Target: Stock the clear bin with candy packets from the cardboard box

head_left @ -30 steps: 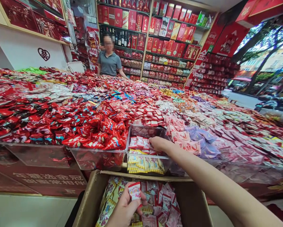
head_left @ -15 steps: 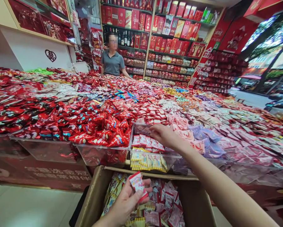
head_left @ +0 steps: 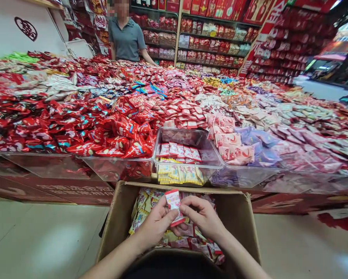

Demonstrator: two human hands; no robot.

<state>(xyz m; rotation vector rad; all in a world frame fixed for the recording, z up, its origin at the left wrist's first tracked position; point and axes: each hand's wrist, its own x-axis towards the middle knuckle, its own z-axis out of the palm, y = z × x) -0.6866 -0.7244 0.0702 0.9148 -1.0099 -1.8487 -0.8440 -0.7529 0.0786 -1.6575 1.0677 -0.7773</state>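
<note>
Above the open cardboard box [head_left: 243, 228], my left hand [head_left: 159, 219] grips a red-and-white candy packet [head_left: 173, 205], thumb across its front. My right hand [head_left: 201, 215] is at the packet's right edge, its thumb and forefinger closed in a pinch there. Whether the right fingers hold the same packet or another is hard to make out. Under both hands, yellow packets [head_left: 140, 217] and pink-and-red packets fill the box. Just beyond it, a clear bin [head_left: 191, 135] holds a row of red-and-white packets [head_left: 179, 151] above yellow ones [head_left: 179, 173].
Bins of red-wrapped sweets [head_left: 124, 131] adjoin on the left, pink and purple packets [head_left: 258, 147] on the right. A person in a grey shirt [head_left: 127, 38] stands behind the heaped display, before stocked shelves [head_left: 210, 37]. The box's near edge is close to my body.
My right hand has come back from the clear bin to the packet in my left hand. The view has tilted down, and the bin's inside now shows fully.
</note>
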